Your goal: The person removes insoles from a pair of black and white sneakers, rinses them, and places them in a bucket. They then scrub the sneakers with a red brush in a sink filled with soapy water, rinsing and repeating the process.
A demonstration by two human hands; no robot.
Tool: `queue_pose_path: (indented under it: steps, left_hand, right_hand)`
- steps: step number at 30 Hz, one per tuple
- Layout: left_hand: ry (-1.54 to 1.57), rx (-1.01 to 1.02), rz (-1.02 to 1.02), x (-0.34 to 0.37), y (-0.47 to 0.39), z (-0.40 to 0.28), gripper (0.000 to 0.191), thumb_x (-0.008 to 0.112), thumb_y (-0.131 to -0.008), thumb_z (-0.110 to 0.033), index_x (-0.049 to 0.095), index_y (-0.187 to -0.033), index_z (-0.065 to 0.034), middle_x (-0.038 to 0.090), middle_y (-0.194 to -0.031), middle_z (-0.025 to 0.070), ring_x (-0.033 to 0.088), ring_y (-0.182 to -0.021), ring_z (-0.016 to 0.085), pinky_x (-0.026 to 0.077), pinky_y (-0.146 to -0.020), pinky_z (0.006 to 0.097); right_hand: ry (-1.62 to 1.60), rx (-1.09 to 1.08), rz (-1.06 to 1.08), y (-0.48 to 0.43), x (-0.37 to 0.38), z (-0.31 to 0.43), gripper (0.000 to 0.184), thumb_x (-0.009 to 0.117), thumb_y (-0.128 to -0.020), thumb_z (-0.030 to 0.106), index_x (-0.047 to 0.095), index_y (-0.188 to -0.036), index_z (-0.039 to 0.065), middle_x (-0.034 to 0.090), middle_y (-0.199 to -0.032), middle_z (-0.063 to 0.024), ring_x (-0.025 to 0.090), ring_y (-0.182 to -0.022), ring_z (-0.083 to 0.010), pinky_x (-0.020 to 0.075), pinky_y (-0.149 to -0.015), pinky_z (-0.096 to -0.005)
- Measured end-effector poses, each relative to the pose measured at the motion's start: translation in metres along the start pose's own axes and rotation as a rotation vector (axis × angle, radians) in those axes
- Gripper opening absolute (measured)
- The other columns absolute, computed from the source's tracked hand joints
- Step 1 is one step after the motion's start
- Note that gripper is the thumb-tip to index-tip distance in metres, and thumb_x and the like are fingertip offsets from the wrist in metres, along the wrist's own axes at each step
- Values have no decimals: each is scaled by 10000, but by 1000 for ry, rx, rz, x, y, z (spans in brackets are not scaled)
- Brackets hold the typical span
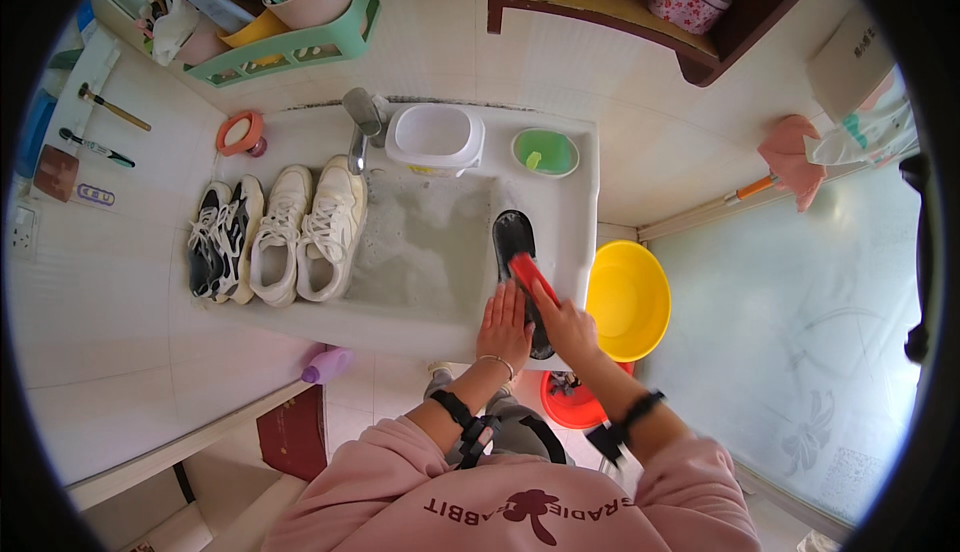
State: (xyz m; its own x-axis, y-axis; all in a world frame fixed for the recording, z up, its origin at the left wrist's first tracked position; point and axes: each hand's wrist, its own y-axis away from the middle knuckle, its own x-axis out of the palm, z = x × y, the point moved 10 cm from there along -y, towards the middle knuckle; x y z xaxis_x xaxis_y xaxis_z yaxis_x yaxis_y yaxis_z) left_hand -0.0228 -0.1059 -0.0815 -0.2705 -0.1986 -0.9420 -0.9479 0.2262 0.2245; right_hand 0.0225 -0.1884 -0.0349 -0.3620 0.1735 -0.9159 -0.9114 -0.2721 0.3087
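Observation:
A black insole (514, 235) lies lengthwise on the right ledge of the white sink (568, 199). My left hand (505, 330) presses flat along its left edge, fingers extended and close together. Gripped in my right hand (570, 330) is a red-handled brush (531, 274), its head over the middle of the insole and slightly blurred. Any bristles are hidden underneath. To the left, cloudy water with some foam (420, 244) fills the basin. White lace-up sneakers (330, 229) and black-and-white sneakers (244, 229) stand side by side on the left ledge.
Behind the basin are a faucet (364, 116), a white plastic tub (435, 131) and a green soap dish (546, 152). A yellow basin (634, 300) and a red basin (574, 405) sit lower right. A purple bottle (328, 364) is below the sink's front edge.

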Motion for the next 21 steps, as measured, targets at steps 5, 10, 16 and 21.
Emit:
queue_pose_path:
  steps: [5, 10, 16, 21]
  left_hand:
    - [56, 3, -24, -4, 3, 1, 673, 404, -935, -366, 179, -1456, -6, 79, -1548, 137, 48, -1435, 273, 46, -1158, 397]
    - [36, -9, -14, -5, -1, 0, 659, 410, -933, -354, 197, -1450, -6, 99, -1541, 144, 74, -1430, 280, 70, -1158, 405]
    - [67, 9, -8, -7, 2, -1, 657, 395, -936, -367, 206, -1447, 2, 112, -1538, 152, 72, -1429, 284, 61, -1157, 402]
    - [-5, 19, 9, -1, 2, -4, 666, 395, -938, -365, 186, -1450, 6, 98, -1541, 152, 77, -1428, 288, 71, -1158, 403]
  right_hand:
    - [-27, -50, -272, -21, -22, 9, 563, 506, -873, 135, 333, -1405, 201, 600, -765, -195, 632, -650, -383, 524, -585, -456]
    - [70, 25, 62, 5, 15, -3, 594, 516, -875, 183, 306, -1425, 264, 606, -764, -177, 638, -656, -378, 527, -567, -456]
    - [-33, -56, -371, -12, -17, 11, 521, 488, -914, 244, 351, -1416, 279, 583, -663, -168, 624, -549, -357, 513, -500, -472]
    - [56, 78, -25, 2, 9, -9, 561, 505, -888, 186, 330, -1416, 256, 601, -733, -181, 639, -659, -385, 528, -590, -465]
